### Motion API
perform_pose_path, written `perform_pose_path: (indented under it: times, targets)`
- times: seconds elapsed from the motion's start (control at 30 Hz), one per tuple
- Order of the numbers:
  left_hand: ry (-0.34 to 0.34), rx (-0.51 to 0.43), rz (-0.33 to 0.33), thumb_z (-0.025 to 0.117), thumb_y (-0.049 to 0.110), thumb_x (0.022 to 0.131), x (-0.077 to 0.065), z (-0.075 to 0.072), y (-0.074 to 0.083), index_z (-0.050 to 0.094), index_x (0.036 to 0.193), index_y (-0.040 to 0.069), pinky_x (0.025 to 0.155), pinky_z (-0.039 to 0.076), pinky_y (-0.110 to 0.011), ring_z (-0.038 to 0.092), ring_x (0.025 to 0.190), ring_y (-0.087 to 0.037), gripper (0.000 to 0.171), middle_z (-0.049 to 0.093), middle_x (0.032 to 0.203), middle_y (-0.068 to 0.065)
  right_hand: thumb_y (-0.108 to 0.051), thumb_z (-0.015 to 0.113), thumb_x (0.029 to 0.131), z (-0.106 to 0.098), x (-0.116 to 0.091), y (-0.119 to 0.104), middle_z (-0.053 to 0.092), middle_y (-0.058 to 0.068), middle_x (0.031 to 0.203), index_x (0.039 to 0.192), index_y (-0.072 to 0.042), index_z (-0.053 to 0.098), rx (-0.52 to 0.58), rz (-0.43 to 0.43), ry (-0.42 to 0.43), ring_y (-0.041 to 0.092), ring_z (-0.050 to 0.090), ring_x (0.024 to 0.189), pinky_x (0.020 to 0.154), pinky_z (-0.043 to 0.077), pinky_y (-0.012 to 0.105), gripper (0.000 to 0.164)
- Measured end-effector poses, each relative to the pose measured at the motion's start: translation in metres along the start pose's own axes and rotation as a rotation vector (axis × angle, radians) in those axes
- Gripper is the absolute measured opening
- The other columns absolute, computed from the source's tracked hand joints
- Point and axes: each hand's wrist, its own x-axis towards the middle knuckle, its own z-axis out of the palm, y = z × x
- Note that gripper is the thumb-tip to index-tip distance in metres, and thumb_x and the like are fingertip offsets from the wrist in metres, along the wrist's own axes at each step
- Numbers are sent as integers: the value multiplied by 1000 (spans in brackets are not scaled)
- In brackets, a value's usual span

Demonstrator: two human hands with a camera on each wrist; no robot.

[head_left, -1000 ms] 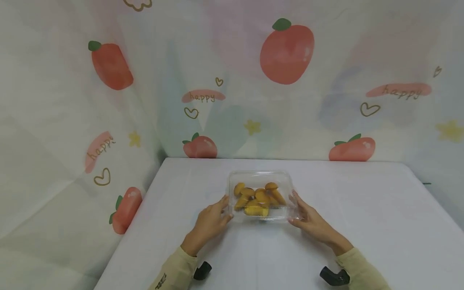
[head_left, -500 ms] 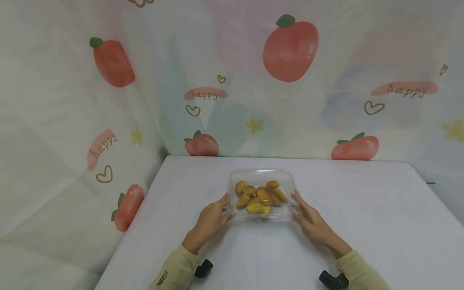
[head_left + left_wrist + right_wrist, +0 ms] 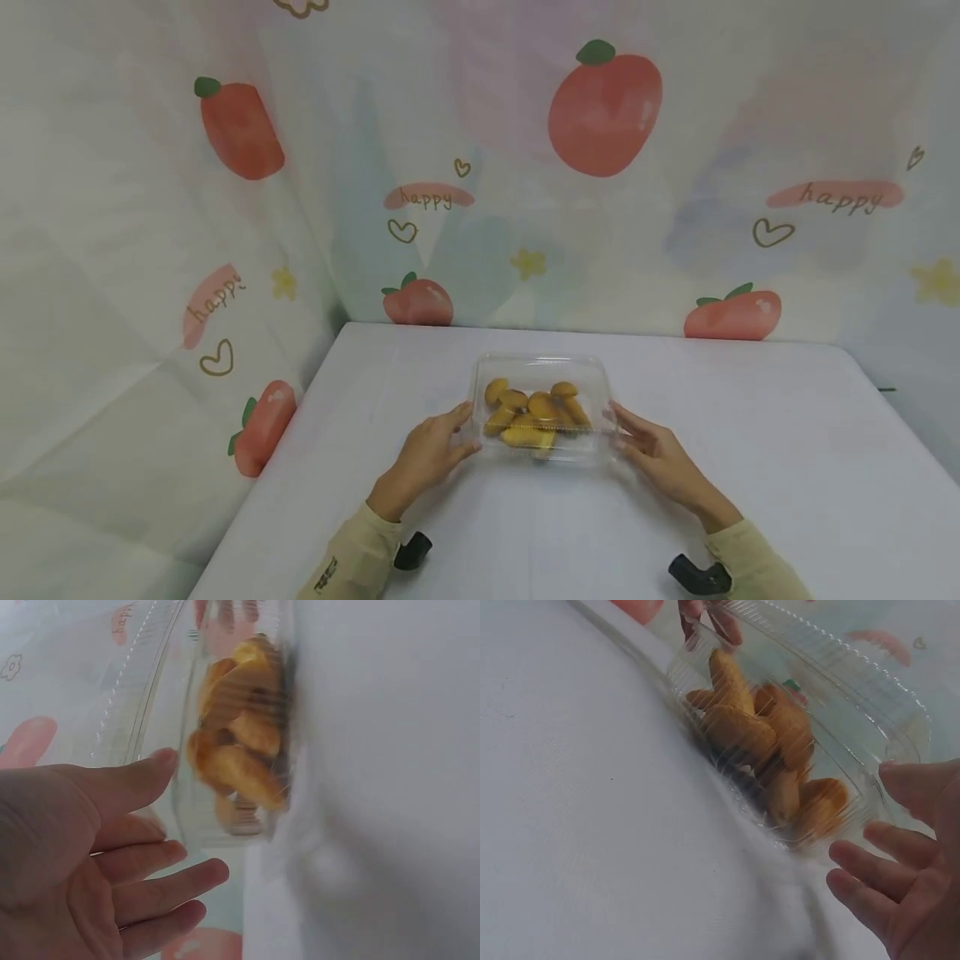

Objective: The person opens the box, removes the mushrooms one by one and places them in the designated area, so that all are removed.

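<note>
1 clear plastic container (image 3: 547, 367) is at the middle of the white table (image 3: 750, 433), towards its far edge, as I see it on my head feed. Through its clear walls I make out several yellow-brown, mushroom-shaped pieces (image 3: 543, 407) heaped together. I cannot tell whether its base rests on the table or is slightly raised.

At the container's left end I have the left hand (image 3: 425, 450), fingers extended and loosely spread, thumb set well apart from them, its tip against or just beside the plastic. At the right end, the right hand (image 3: 663, 462) mirrors it: fingers relaxed and only gently bent, thumb tip by the corner. Neither hand is curled around anything; how firmly they press, I cannot tell.

Both arms wear pale yellow-green sleeves (image 3: 753, 562), with 1 black curved fitting (image 3: 413, 552) beside each cuff. Behind the table I see a pale backdrop (image 3: 352, 158) printed with red fruit (image 3: 605, 117), yellow flowers (image 3: 528, 263) and the word "happy".
</note>
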Motion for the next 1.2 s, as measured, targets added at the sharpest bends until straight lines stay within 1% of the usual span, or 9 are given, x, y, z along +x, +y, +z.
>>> perform_pose_path:
  times: [0.17, 0.33, 0.4, 0.53, 0.67, 0.8, 0.9, 1.03, 1.2]
  targets:
    - [-27, -19, 11, 75, 30, 92, -2, -13, -2, 55, 145, 6, 107, 51, -48, 64, 127, -30, 62, 58, 148, -10, -8, 59, 101, -2, -1, -6, 35, 38, 154, 152, 8, 37, -108, 62, 17, -22, 41, 125, 97, 45, 8, 57]
    - [-19, -52, 12, 71, 36, 94, -3, -25, -2, 56, 145, 12, 112, 46, -51, 57, 136, -31, 58, 55, 152, -7, -13, 63, 100, -5, -1, -20, 38, 31, 157, 148, -2, 48, -263, 81, 89, -26, 26, 131, 103, 54, 34, 51]
    - [-12, -67, 17, 70, 37, 95, -3, -29, 1, 57, 145, 13, 113, 44, -52, 55, 138, -31, 57, 53, 153, -7, -11, 62, 100, -6, 0, -25, 39, 30, 156, 147, -2, 49, -273, 70, 113, -21, 31, 135, 103, 54, 31, 50]
    - [9, -93, 18, 68, 41, 96, -1, -39, 7, 59, 143, 13, 113, 45, -52, 55, 137, -30, 55, 56, 151, -7, -7, 58, 102, -6, 3, -31, 44, 28, 153, 146, 0, 48, -241, 42, 133, -16, 40, 131, 97, 41, 4, 46]
    - [23, -164, 7, 66, 41, 97, 1, -49, 11, 60, 138, 13, 108, 49, -56, 60, 130, -33, 50, 63, 141, -12, -7, 52, 104, -6, 7, -39, 52, 26, 146, 141, 1, 50, -239, 35, 127, -24, 39, 122, 95, 41, 5, 38]
    - [-30, -277, 26, 59, 40, 102, 5, -52, 6, 54, 130, 13, 107, 48, -60, 60, 131, -36, 39, 62, 141, -15, -11, 50, 106, -8, 10, -47, 56, 26, 140, 138, 2, 51, -254, 58, 118, -22, 45, 116, 93, 43, 7, 34]
    - [-65, -360, 28, 53, 38, 105, 14, -53, 1, 49, 130, 11, 109, 46, -59, 56, 135, -38, 36, 57, 146, -18, -13, 52, 106, -10, 18, -52, 54, 28, 139, 138, 4, 48, -256, 68, 113, 7, 62, 122, 93, 44, 6, 37]
    - [-56, -424, 28, 53, 31, 106, 23, -54, 0, 44, 143, 6, 112, 45, -56, 54, 136, -38, 46, 51, 151, -21, -11, 56, 104, -13, 28, -54, 49, 30, 144, 146, 5, 40, -260, 52, 107, 50, 57, 125, 93, 48, 10, 48]
    - [-59, -514, 58, 54, 23, 106, 29, -49, -5, 34, 155, 2, 115, 41, -57, 48, 141, -42, 57, 40, 159, -21, -13, 56, 104, -17, 36, -51, 40, 32, 153, 156, 6, 28, -220, 83, 90, 51, 52, 130, 92, 43, 5, 61]
